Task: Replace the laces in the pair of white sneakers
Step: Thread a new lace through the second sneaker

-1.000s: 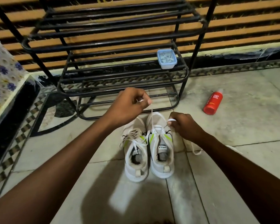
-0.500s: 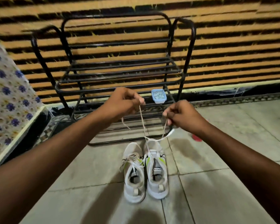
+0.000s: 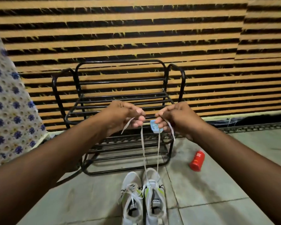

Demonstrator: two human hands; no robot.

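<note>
Left hand [image 3: 125, 116] pinches one lace [image 3: 143, 151] end, right hand [image 3: 177, 118] grips the other; both strands drop taut to the sneaker [image 3: 154, 200] below them.

Sneakers [image 3: 143, 198] before rack [image 3: 120, 120]; bottle [image 3: 197, 160] right.

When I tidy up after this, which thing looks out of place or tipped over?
The red bottle appears to lie on its side on the floor tiles, right of the black shoe rack, not standing.
</note>
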